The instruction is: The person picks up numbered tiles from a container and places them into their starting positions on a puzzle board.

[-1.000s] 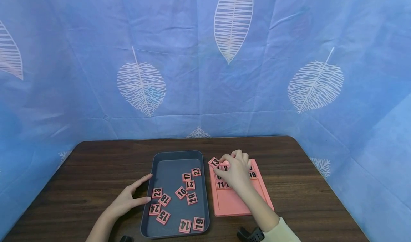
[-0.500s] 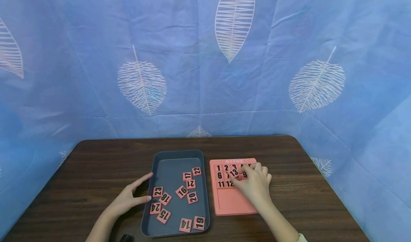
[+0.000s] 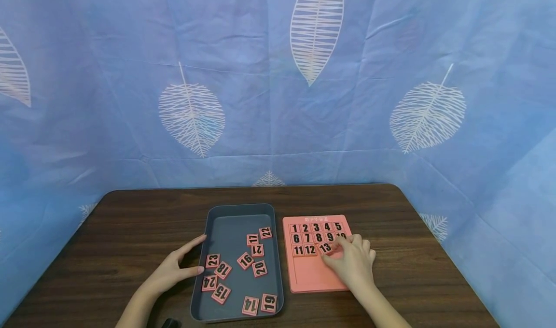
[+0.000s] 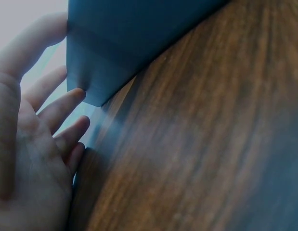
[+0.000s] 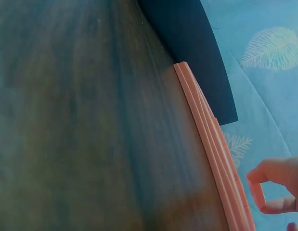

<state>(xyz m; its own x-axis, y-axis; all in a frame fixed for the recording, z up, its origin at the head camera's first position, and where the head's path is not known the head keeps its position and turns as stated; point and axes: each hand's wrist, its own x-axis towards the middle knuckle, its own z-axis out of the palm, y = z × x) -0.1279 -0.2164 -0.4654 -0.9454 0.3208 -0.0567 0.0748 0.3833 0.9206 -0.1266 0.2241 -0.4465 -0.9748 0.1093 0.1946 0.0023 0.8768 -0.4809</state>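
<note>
My right hand [image 3: 357, 264] pinches a pink number tile marked 13 [image 3: 325, 248] between thumb and finger. It holds the tile, slightly tilted, over the pink puzzle board [image 3: 310, 276], just right of tile 12 [image 3: 310, 249]. Tiles 1 to 12 sit in order in the board's upper three rows, 10 partly hidden by my fingers. From the right wrist, the tile [image 5: 258, 195] shows edge-on above the board's rim [image 5: 206, 130]. My left hand [image 3: 171, 273] touches the left side of the dark tray [image 3: 236, 225], thumb and fingers spread along its wall.
Several loose number tiles lie scattered in the tray, such as 16 [image 3: 245, 261], 24 [image 3: 209, 283] and 19 [image 3: 269, 303]. The tray stands left of the board on a dark wooden table [image 3: 412, 270]. Behind the table hangs a blue leaf-patterned cloth [image 3: 243, 115].
My right hand has carried tile 13 from the board's upper left corner, rightward and nearer to me, to the third row. My left hand stays at the tray.
</note>
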